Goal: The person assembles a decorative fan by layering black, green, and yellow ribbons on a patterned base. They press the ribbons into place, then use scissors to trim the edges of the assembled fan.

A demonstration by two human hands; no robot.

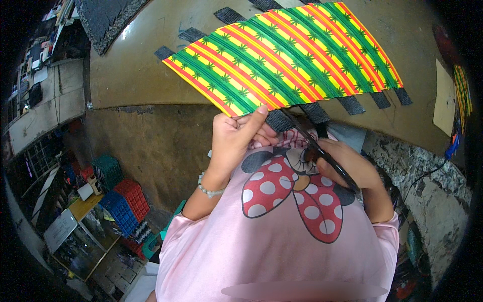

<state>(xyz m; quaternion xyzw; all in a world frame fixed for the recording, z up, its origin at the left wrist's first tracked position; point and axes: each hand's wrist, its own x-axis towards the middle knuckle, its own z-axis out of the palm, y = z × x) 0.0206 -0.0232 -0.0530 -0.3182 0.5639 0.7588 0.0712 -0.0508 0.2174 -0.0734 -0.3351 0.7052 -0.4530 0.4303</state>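
Note:
A curved sheet (289,60) with green, yellow and red diagonal stripes and dark leaf prints lies over the near edge of the table. Black textured strips (352,105) stick out past its far and near edges. My left hand (236,132) pinches the sheet's near left edge, thumb on top and fingers curled beneath, close to one black strip (279,121). Black scissors (311,138) are in my right hand (352,163), their blades pointing up toward the sheet's near edge beside that strip. Whether the blades touch the strip cannot be made out.
The brown table (151,75) carries a dark slab (108,20) at the far left. To the right are a beige card (444,100) and more striped pieces (462,90). Blue and red plastic crates (126,201) and a small wooden table (85,206) stand at lower left.

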